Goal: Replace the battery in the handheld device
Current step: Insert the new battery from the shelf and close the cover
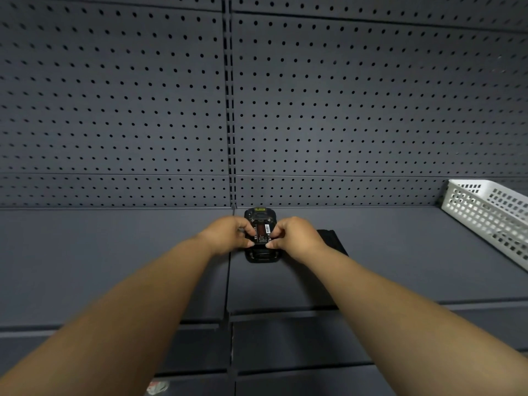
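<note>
A black handheld device [260, 215] lies face down on the grey shelf [114, 252], its back open. A black battery [261, 234] with a red and white label sits in the compartment. My left hand [225, 234] holds the battery's left edge with fingers and thumb. My right hand [294, 237] pinches its right edge the same way. Just right of my right hand lies a flat black piece [333, 240], partly hidden by my wrist; I cannot tell whether it is the cover or another battery.
A white perforated plastic basket [491, 218] stands at the shelf's far right. A grey pegboard wall [171, 110] rises straight behind the device. Lower shelves [285, 352] show beneath the front edge.
</note>
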A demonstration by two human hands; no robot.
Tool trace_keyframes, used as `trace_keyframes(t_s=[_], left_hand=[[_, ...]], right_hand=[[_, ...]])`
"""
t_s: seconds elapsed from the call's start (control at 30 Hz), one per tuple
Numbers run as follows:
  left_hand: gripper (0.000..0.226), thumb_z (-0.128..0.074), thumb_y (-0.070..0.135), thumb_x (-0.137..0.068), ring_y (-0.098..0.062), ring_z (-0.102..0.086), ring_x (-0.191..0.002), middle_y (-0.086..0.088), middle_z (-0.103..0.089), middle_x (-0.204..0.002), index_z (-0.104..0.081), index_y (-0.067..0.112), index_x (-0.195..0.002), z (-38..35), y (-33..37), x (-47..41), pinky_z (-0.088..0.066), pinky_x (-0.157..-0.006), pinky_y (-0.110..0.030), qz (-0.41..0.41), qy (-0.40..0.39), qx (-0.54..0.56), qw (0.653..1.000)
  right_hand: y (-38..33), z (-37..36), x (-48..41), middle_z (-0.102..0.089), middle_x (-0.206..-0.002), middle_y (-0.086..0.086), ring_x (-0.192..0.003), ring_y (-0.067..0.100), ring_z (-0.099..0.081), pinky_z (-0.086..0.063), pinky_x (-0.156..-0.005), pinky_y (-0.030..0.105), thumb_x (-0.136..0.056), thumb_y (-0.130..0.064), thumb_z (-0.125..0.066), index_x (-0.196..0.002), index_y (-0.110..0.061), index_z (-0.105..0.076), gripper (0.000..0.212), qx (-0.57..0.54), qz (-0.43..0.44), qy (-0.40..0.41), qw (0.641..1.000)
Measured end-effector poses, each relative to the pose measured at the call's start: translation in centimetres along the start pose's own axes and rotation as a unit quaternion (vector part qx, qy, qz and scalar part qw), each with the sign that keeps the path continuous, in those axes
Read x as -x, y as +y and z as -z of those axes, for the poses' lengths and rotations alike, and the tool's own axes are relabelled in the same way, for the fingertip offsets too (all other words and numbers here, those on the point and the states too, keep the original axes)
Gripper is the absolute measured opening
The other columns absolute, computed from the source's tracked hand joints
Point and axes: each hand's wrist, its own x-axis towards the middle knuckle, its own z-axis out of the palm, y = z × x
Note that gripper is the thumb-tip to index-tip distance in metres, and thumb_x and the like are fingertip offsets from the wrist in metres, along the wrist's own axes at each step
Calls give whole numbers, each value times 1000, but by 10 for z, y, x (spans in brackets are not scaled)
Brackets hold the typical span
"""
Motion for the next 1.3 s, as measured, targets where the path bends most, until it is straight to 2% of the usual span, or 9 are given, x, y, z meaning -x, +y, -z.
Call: trace_keyframes(t_s=[0.17,0.33,0.47,0.57,0.63,0.73,0.83,0.93,1.3], left_hand=[[28,-67,5,-83,-13,-53,-86,-5,-59,-92,-64,2,-111,-1,-1,-1,-42,-72,-13,-10,6,-33,999],[24,-66,12,-84,-20,-62,-103,-7,-69,-110,-69,7,-107,-2,-2,-2,-43,-97,-27,-10,-3,-75,997],[26,-59,23,-90,-10,-49,-64,0,-56,-65,-68,11,-69,1,2,-3,-38,-62,-22,-11,-17,-101,995],[44,-55,26,-93,-10,-38,-52,2,-42,-54,-51,19,-50,1,5,0,-29,-53,-21,-7,-24,-113,993],[27,-59,27,-90,-10,-49,-63,-1,-59,-69,-72,12,-73,0,2,3,-38,-61,-21,-12,-35,-111,993],[30,-64,30,-86,-14,-60,-89,-7,-73,-104,-71,11,-108,-1,-5,7,-44,-84,-26,-16,-41,-99,994],[35,-67,30,-84,-15,-62,-95,-8,-72,-112,-68,14,-115,-2,-5,9,-43,-86,-25,-22,-47,-102,993],[42,-72,29,-79,-17,-63,-106,-3,-70,-117,-66,16,-119,-5,-6,10,-42,-91,-23,-19,-40,-100,994],[53,-70,31,-81,-18,-59,-113,-3,-65,-124,-56,17,-130,-8,-9,10,-41,-95,-22,-32,-27,-140,989]], right_hand=[[-2,1,-4,-70,-110,10,-102,24,-64,-46,-92,33,-84,-21,-68,-104,-5,-69,25,9,-13,-23,1000],[-4,1,-5,-57,-87,7,-83,19,-51,-39,-74,25,-88,-27,-63,-105,-3,-69,30,36,-23,-45,998],[1,-4,-4,-45,-58,0,-67,19,-47,-31,-49,22,-90,-32,-59,-56,-17,-49,38,40,-11,-10,999],[2,-5,-4,-40,-56,-3,-73,21,-48,-27,-47,19,-92,-33,-55,-53,-20,-39,44,55,4,-9,998],[3,-5,-3,-40,-56,-3,-74,21,-48,-27,-48,20,-93,-33,-54,-52,-20,-39,45,66,13,-12,998],[5,-5,1,-46,-59,0,-74,21,-50,-32,-53,25,-93,-35,-53,-55,-16,-48,43,71,22,-26,997],[5,-4,3,-68,-90,10,-83,24,-58,-41,-69,29,-94,-37,-50,-88,-4,-69,39,72,29,-31,996],[8,-5,3,-66,-122,13,-107,27,-62,-49,-93,35,-94,-37,-49,-104,-3,-71,42,60,30,-30,997],[11,1,4,-63,-128,11,-118,25,-58,-44,-102,38,-92,-36,-54,-109,-10,-72,36,71,53,-60,994]])
